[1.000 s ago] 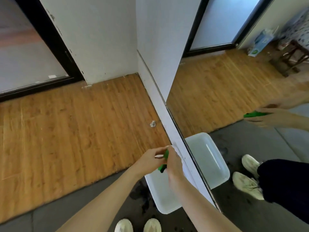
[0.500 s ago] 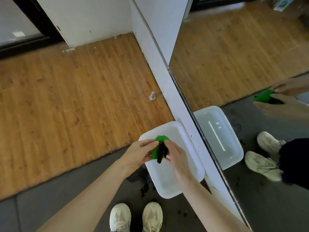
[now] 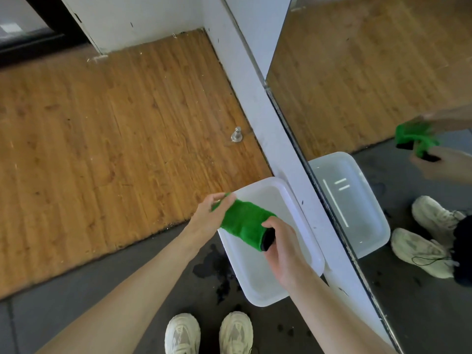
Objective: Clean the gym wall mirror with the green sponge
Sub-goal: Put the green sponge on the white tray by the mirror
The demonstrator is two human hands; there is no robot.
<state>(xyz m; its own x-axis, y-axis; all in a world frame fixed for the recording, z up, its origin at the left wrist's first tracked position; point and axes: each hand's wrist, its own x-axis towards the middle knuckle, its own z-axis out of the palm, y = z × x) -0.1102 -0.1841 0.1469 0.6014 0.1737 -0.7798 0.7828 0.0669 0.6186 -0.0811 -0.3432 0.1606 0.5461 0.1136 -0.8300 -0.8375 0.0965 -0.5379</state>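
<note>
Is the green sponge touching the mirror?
No, both hands hold the green sponge over the white tub, away from the mirror.

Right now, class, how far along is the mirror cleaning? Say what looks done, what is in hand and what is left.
Done: the sponge has been fetched, and dark splashes mark the floor beside the tub. In hand: the left hand and right hand hold the sponge over the tub. Left: nothing touches the mirror yet, so the wiping remains.
</note>
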